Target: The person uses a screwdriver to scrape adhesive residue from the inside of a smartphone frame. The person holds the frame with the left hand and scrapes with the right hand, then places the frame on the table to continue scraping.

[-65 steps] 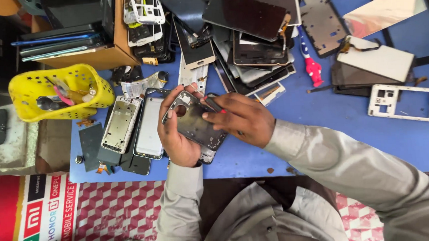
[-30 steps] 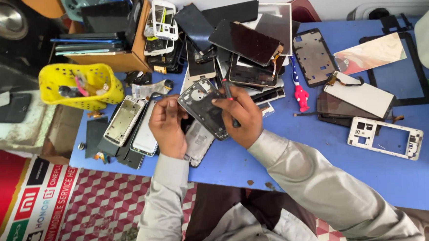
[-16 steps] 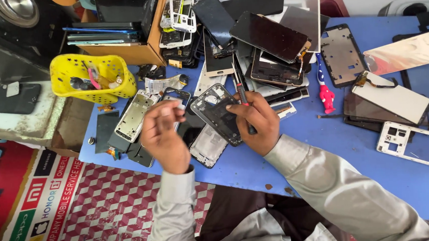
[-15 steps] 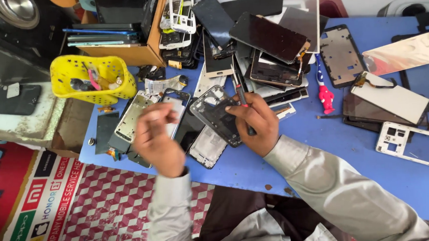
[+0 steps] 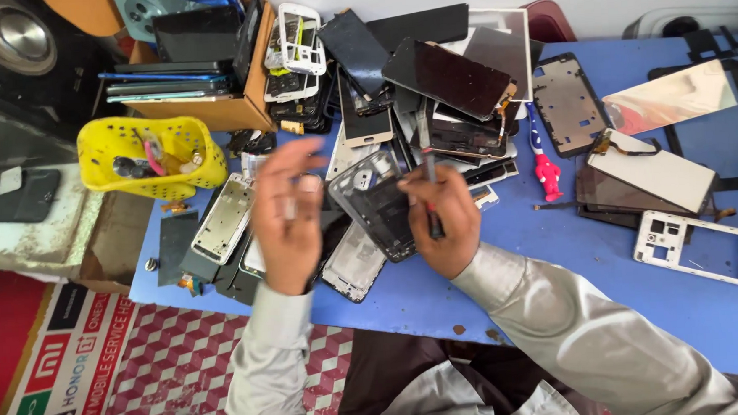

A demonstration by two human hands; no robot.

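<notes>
Held in the right hand (image 5: 444,229): a thin dark tool, likely a screwdriver (image 5: 430,175), fingers closed around its shaft, tip pointing up and away from the body. Lay just left of that hand, touching its fingertips: an open dark phone frame (image 5: 373,200), long axis tilted from upper left to lower right, resting on other flat parts. Hovered further left, raised above the pile and blurred: the left hand (image 5: 287,216), fingers loosely curled and mostly open; could not tell if something small was pinched there. Nearer to the frame, therefore: the right hand, with the tool shaft almost along the frame's right edge. Below: a blue table (image 5: 557,257), crowded at the far side with dark screens and back covers. Beside the left hand: a pale metal phone frame (image 5: 222,219). Further left: a yellow basket (image 5: 152,156). On the right: a red small figure-like tool (image 5: 546,173) and 1 white frame (image 5: 701,247), well apart.
</notes>
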